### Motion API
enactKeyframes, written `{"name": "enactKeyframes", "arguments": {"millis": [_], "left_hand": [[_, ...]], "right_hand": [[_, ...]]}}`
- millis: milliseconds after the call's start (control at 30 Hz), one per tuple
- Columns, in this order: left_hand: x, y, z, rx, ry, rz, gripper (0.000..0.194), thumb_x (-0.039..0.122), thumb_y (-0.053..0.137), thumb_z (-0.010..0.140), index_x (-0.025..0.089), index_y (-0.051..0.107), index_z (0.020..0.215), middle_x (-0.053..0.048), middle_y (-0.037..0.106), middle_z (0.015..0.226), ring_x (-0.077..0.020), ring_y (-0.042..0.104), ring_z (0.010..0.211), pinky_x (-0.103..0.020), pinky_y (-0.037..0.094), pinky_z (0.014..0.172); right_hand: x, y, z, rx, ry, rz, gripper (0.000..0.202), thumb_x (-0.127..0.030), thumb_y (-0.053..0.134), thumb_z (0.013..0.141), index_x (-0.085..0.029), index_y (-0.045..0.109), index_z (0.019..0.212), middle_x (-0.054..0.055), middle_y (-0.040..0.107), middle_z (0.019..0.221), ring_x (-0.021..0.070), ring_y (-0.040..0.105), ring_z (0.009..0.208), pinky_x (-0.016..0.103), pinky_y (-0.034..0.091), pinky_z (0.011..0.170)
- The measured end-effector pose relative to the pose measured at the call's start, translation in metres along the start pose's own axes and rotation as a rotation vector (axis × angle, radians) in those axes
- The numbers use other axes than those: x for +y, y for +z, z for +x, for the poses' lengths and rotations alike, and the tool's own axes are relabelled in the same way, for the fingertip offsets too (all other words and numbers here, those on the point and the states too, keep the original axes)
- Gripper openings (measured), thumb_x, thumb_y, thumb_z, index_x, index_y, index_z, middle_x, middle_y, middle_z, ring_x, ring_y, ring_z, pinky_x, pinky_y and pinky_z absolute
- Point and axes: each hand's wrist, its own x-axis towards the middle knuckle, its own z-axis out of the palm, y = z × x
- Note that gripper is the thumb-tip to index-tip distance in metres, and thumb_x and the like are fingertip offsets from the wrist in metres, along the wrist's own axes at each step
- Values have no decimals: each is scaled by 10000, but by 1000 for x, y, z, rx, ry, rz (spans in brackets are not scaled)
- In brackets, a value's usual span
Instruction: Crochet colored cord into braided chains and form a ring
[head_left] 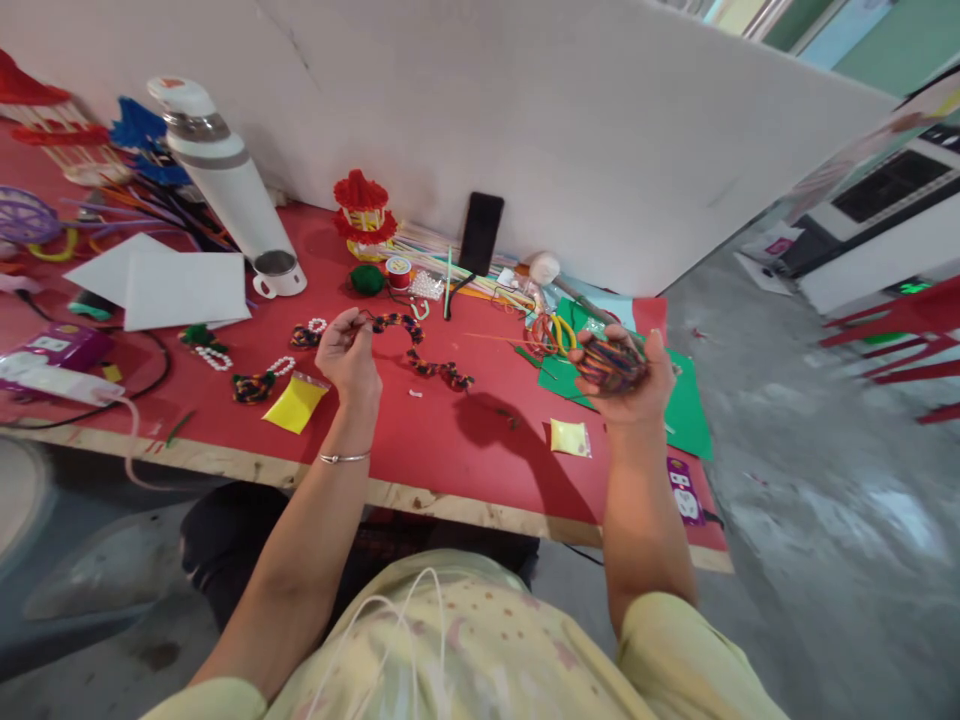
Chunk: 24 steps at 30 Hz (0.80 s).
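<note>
My left hand (351, 358) is closed in a pinch on one end of a dark multicoloured yarn strand (416, 362), which curls across the red table (420, 455). Raised over the right part of the table, my right hand (634, 385) grips a multicoloured yarn ball (611, 362), with its fingers wrapped round it. A thin orange thread stretches leftward from the ball. Left of my left hand lie small yarn pieces with white beads (253, 386) and a yellow packet (296, 403). Another pale yellow packet (570, 438) lies below the ball.
A white flask (225, 175) and a mug (277, 275) stand at the back left. Along the white partition are a red lantern-like model (364, 215), a black phone (481, 232) and thin sticks. Green sheets (686, 400) lie at the right edge.
</note>
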Motion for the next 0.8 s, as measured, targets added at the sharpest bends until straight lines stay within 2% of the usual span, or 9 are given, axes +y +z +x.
{"name": "enactKeyframes", "arguments": {"millis": [67, 167, 267, 367, 433, 467, 567, 700, 800], "left_hand": [[0, -3, 3, 5, 2, -30, 206, 129, 759, 729, 200, 746, 922, 4, 710, 870, -118, 685, 828, -274, 572, 859], [-3, -7, 5, -13, -36, -64, 180, 158, 781, 722, 198, 746, 894, 8, 716, 833, -107, 670, 775, -265, 567, 824], [-8, -8, 4, -12, -93, -43, 177, 171, 776, 705, 191, 739, 877, 8, 704, 798, -101, 653, 730, -246, 550, 759], [-10, -8, 2, -6, -157, -22, 172, 170, 750, 687, 181, 726, 857, 10, 688, 762, -95, 626, 675, -235, 522, 695], [-10, -8, 2, -8, -177, -27, 164, 172, 744, 675, 179, 722, 838, 17, 675, 736, -91, 607, 643, -236, 510, 676], [-10, -8, 1, -14, -181, -30, 162, 175, 746, 672, 179, 722, 832, 19, 669, 727, -90, 601, 634, -238, 508, 674], [-9, -8, 1, -14, -185, -20, 151, 186, 745, 674, 177, 720, 822, 24, 653, 707, -86, 591, 616, -235, 500, 668], [-7, -8, 3, 6, -188, -31, 141, 184, 734, 663, 169, 721, 803, 27, 638, 659, -83, 583, 603, -221, 485, 650], [-3, -9, 4, 11, -212, -43, 134, 187, 725, 661, 170, 721, 793, 33, 636, 638, -80, 583, 591, -216, 492, 645]], "right_hand": [[16, 4, 1, -87, 6, -101, 607, -755, 489, 879, -287, 682, 1213, 105, 759, 1192, 263, 741, 924, 391, 587, 648], [53, 12, 2, -185, -31, -449, 496, -548, 753, 798, -265, 709, 1202, 66, 773, 1168, 256, 727, 1066, 462, 578, 962], [74, 15, 0, -159, -113, -760, 592, -519, 753, 820, -261, 659, 1345, 93, 739, 1304, 287, 702, 1166, 503, 530, 1051], [67, 12, 5, -176, -112, -924, 461, -600, 594, 940, -254, 747, 1203, 92, 783, 1199, 285, 728, 1085, 435, 549, 965], [58, 10, 21, -82, -98, -1026, 514, -622, 459, 1002, -232, 793, 1006, 104, 806, 1021, 288, 735, 1018, 407, 539, 932], [55, 10, 33, 24, -94, -1076, 546, -618, 424, 1013, -217, 792, 970, 122, 800, 972, 297, 731, 999, 409, 533, 926], [58, 14, 78, 188, -97, -1141, 451, -498, 465, 1008, -205, 716, 1241, 170, 766, 1142, 325, 701, 1056, 448, 518, 957], [78, 19, 131, 178, 97, -1206, 494, -442, 487, 988, -107, 624, 1325, 270, 702, 1202, 366, 674, 1107, 491, 510, 957], [85, 14, 152, 154, 165, -1212, 491, -432, 543, 958, -82, 617, 1295, 281, 712, 1176, 366, 682, 1098, 473, 519, 934]]}}
